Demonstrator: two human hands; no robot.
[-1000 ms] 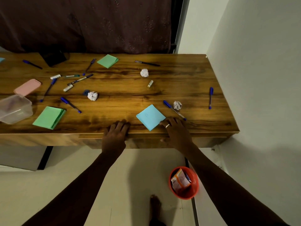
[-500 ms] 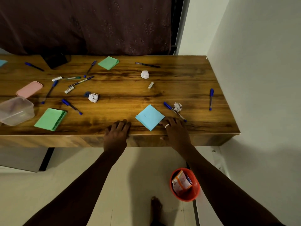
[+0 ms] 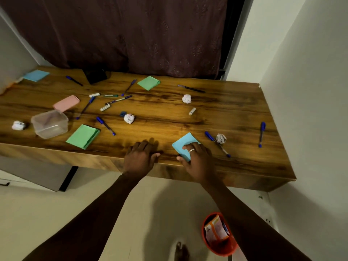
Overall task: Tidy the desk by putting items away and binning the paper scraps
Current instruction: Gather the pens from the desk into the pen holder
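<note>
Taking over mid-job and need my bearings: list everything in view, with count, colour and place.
desk: one, brown wood, against the curtain
paper balls: four, white, scattered
note pads: four, two green and two blue, spread out
pens: about nine, mostly blue, scattered
small capped tubes: three, whitish, middle
tub: one, clear, left
lid: one, pink, behind tub
dark object: one, black, back edge
bin: one, orange, floor, holds packets
curtain: one, maroon, behind
left hand: flat on front edge
right hand: fingers on blue pad
</note>
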